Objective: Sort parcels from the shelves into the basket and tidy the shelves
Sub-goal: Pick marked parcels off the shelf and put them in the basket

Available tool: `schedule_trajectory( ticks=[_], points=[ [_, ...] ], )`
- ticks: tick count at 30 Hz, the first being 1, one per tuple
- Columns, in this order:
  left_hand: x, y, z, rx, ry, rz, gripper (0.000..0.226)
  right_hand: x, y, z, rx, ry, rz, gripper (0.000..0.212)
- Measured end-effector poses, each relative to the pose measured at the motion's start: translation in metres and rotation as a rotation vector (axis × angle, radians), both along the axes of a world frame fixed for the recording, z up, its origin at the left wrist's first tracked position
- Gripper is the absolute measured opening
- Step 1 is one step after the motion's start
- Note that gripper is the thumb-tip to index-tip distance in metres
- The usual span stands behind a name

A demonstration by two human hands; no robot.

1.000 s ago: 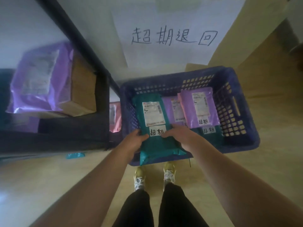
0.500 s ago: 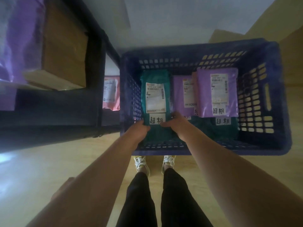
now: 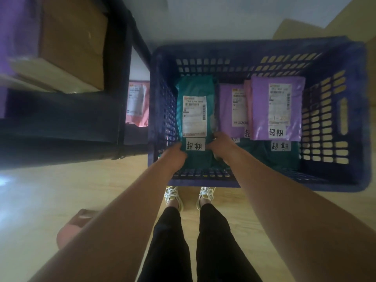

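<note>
left hand (image 3: 175,157) and right hand (image 3: 220,145) pinch the teal parcel (image 3: 194,119) lying at the basket (image 3: 254,51) left wall; an uneven release may tip it onto the purple parcels (image 3: 276,108).

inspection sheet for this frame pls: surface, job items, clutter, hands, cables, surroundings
Surface: light wood floor.
Job's things: blue basket holds teal parcel at its left, purple parcels at right; each visible slip reads 超期.
Clutter: pink parcel low behind the shelf post; brown box on shelf.
Grippers: left hand and right hand grip the teal parcel's near end.
Cables: nothing seen.
Surroundings: dark shelf frame, white wall.
</note>
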State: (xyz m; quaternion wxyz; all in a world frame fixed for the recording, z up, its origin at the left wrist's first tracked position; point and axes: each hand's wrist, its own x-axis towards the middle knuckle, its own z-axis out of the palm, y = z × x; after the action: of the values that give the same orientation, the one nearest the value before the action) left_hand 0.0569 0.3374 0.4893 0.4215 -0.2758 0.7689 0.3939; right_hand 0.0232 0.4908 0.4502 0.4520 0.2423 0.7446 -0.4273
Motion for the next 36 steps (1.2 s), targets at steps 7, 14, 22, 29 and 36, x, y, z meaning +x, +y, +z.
schedule_trajectory(
  ticks=[7,14,22,29,36],
  points=[
    [-0.002,-0.002,0.037,-0.02,0.083,-0.007,0.036,0.007,0.003,0.048,0.094,0.14,0.042,0.031],
    [0.007,-0.005,0.083,-0.075,0.173,-0.067,0.03,0.014,0.007,0.093,0.104,0.206,0.013,0.023],
    [0.044,-0.026,0.127,-0.035,0.278,-0.174,0.03,0.058,-0.007,0.158,0.051,0.364,0.005,0.018],
    [0.099,-0.108,0.153,-0.031,0.319,-0.074,0.031,0.107,-0.077,0.188,0.088,0.375,0.041,0.02],
    [0.179,-0.247,0.183,-0.15,0.373,0.077,0.032,0.17,-0.208,0.204,0.056,0.45,0.157,0.015]
  ],
)
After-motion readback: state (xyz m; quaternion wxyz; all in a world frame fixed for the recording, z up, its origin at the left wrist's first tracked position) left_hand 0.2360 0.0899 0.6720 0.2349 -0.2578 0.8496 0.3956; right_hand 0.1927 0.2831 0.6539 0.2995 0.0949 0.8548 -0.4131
